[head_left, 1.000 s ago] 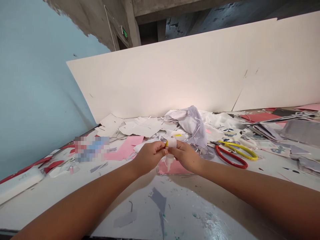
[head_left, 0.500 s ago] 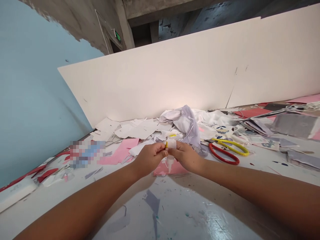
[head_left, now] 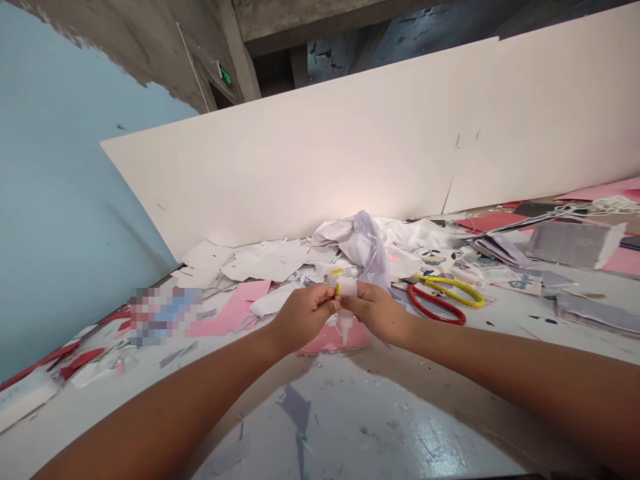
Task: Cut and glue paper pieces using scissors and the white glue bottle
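Left hand (head_left: 303, 315) and right hand (head_left: 375, 310) pinch a small translucent glue bottle (head_left: 345, 303) above pink paper (head_left: 330, 340); red-and-yellow scissors (head_left: 440, 298) lie right, paper scraps (head_left: 260, 260) beyond, bare white tabletop (head_left: 360, 413) nearer.

Your hands pinch a translucent white glue bottle (head_left: 345, 303) with a yellow bit at its top. Pink paper (head_left: 333, 340) lies under it, another pink sheet (head_left: 233, 312) further left. The scissors (head_left: 440, 299) have one red loop, one yellow. White paper scraps (head_left: 260, 259) piled behind, pale lilac-white crumpled sheet (head_left: 365, 243). Your table (head_left: 400, 427) is white with grey smears and teal flecks. White board (head_left: 380, 140) at back, light blue wall (head_left: 55, 220). Red strips (head_left: 75, 357) at left edge.
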`<state>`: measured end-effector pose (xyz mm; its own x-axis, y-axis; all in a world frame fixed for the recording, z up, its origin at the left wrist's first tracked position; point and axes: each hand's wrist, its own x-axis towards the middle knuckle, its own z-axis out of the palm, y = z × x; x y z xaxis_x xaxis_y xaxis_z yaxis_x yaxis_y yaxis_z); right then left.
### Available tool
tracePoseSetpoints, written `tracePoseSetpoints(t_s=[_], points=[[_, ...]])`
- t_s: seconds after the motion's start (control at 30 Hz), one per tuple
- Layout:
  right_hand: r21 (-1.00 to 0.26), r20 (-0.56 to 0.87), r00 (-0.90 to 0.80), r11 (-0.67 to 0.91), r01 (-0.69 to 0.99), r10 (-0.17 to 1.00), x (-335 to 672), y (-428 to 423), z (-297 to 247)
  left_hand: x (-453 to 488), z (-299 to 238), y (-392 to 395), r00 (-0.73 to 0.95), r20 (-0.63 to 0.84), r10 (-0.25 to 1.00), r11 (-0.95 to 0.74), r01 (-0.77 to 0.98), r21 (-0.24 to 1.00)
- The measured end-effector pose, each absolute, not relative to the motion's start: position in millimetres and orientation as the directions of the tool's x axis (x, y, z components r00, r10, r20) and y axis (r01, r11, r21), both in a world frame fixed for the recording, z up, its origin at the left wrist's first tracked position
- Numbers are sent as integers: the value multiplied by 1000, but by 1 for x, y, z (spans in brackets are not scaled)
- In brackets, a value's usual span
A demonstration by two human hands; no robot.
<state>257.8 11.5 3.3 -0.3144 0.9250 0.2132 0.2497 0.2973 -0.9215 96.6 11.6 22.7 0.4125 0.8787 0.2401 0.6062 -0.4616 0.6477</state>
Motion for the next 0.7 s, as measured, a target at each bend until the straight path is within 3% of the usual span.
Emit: tracePoseSetpoints(t_s=[0.43,0.7], points=[[-944,203,-310,270,190,929,272,9,6,113,24,13,452,265,852,-507,586,632],[-933,180,-287,256,254,941,280,4,12,120,23,16,488,279,827,-543,563,624]])
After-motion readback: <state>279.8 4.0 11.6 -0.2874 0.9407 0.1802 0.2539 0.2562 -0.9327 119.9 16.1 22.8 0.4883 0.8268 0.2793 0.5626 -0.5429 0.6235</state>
